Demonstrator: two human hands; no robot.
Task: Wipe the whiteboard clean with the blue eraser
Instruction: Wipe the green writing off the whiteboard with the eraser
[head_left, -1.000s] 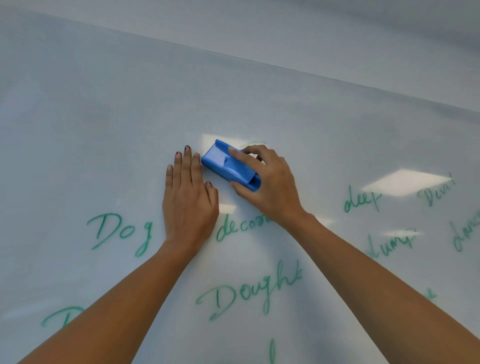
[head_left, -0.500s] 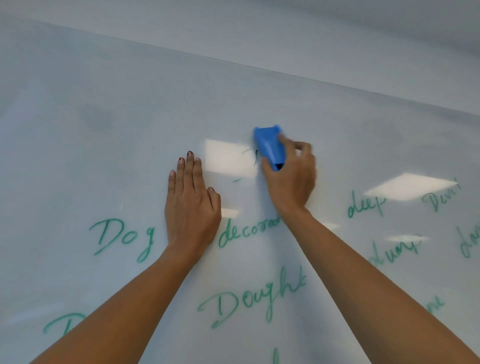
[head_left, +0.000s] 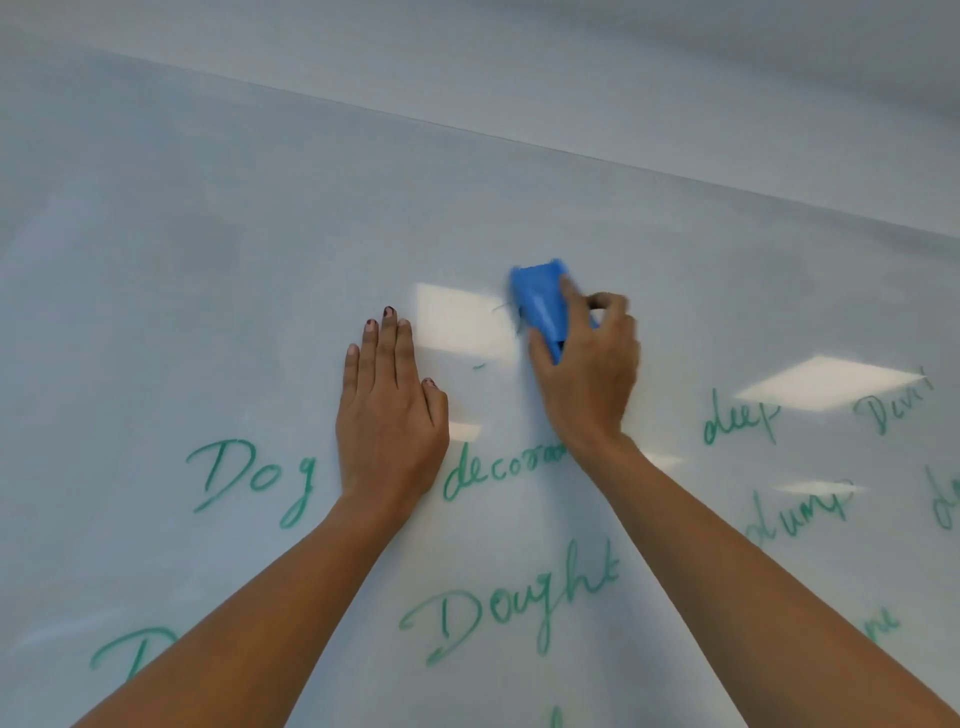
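The whiteboard (head_left: 208, 291) fills the view and carries green handwritten words across its lower half. My right hand (head_left: 587, 379) grips the blue eraser (head_left: 540, 301) and holds it against the board above the word "decora…" (head_left: 498, 473). Faint green strokes (head_left: 506, 317) sit just left of the eraser. My left hand (head_left: 389, 410) rests flat on the board with straight fingers, left of the eraser and between "Dog" (head_left: 249, 478) and "decora…".
More green words lie lower and to the right: "Dought" (head_left: 514, 597), "deep" (head_left: 737, 415), "dump" (head_left: 800, 514). The board's top edge (head_left: 519, 137) runs diagonally above, with plain wall beyond. Ceiling lights reflect as bright patches (head_left: 457, 322).
My right hand has swept the eraser from beside my left fingers up and to the right, turning it more upright. My left hand has stayed flat in place.
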